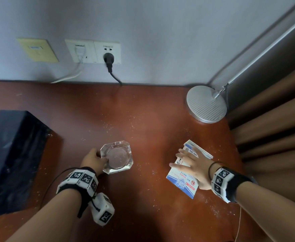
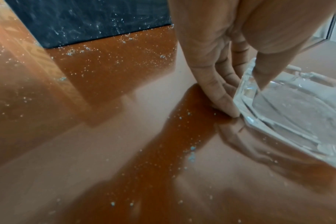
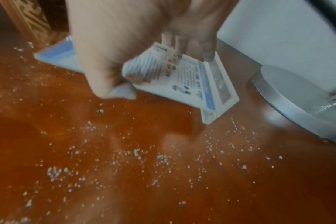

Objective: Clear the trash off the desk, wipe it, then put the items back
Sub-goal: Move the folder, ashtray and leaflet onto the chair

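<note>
Left hand [image 1: 93, 160] grip grasping glass ashtray [image 1: 116, 157] at near-left rim, thumb inside bowl, fingers [image 2: 223, 97] down outer wall, tips touching tabletop [image 1: 152, 119]. Ashtray sits mid-tabletop. Right hand [image 1: 193, 169] grip grasping folded card stand [image 1: 183, 179], thumb tucked under near edge, fingers spread over printed face; stand near right edge. White crumbs [image 3: 136, 153] scattered across tabletop. Black box [image 1: 12, 154] far left. Lamp base [image 1: 206, 103] at back right corner, beside curtain [image 1: 274, 128].
</note>
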Action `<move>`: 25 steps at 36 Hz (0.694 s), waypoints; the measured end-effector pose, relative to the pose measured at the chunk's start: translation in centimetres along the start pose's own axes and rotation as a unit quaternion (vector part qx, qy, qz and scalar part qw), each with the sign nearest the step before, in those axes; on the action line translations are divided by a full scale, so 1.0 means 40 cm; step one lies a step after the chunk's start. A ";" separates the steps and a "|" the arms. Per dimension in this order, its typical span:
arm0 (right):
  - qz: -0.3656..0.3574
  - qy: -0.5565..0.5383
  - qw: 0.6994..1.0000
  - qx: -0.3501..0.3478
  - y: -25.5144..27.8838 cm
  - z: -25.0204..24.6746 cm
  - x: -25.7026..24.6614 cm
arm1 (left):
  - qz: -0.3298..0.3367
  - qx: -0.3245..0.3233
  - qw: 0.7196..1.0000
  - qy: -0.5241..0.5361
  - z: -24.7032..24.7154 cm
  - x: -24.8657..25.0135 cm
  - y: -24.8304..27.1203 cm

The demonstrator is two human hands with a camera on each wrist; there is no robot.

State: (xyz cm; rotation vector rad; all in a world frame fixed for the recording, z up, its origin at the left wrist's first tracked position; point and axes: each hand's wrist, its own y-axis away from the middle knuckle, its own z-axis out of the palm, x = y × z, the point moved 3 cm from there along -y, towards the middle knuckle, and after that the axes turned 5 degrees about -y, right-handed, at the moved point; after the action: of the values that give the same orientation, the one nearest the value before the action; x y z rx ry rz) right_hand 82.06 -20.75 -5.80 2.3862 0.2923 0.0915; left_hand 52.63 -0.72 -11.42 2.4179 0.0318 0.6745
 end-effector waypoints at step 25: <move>0.179 -0.844 0.328 0.383 0.116 -0.139 0.004 | 0.049 -0.045 0.901 0.430 -0.208 0.067 0.110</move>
State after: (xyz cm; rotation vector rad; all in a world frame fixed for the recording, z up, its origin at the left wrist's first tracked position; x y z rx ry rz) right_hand 82.27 -20.38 1.44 1.7100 -1.4553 -2.6020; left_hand 50.40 0.89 -2.02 1.8595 0.2335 1.6939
